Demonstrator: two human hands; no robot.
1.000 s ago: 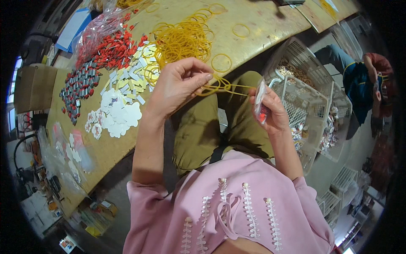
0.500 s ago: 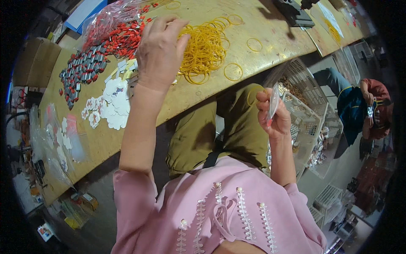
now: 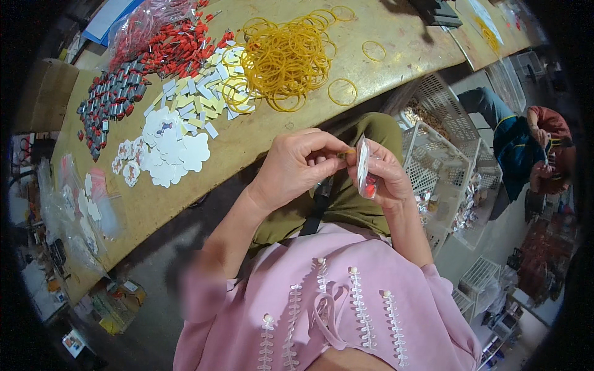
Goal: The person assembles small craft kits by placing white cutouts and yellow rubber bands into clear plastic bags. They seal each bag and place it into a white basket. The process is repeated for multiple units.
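Dressed in a pink blouse (image 3: 396, 278) with white leaf-like trim, across the bottom of the frame. Just right of centre, holding a small clear packet (image 3: 365, 173) upright in the right hand (image 3: 388, 176), with grip closed round it between thumb and fingers, and with something red showing low inside. From the left, meeting it with the left hand (image 3: 297, 166), with grip narrow, pinching a short bit of yellow rubber band (image 3: 348, 152) close beside the packet; cannot tell whether looped round it. Below, seated in olive trousers (image 3: 346, 210).

Farther off, facing a yellowish counter (image 3: 408, 55) across the left and top of the frame. At left, covered with scalloped white cards (image 3: 175, 154), some printed; above these, strewn with small white and pale-yellow slips (image 3: 207, 99). At upper centre, heaped with a pile of yellow bands (image 3: 286, 62), near a single loop (image 3: 356, 92). Toward the upper left, crowded with grey pieces (image 3: 114, 99) with red ends and, beyond, red pieces (image 3: 176, 52) beside a crumpled plastic bag (image 3: 139, 28).

Past the right hand, looking down on pale latticed crates (image 3: 445, 161), filled with bits too small to identify. Near the right edge, within sight of another person (image 3: 550, 120) in a dark red top.
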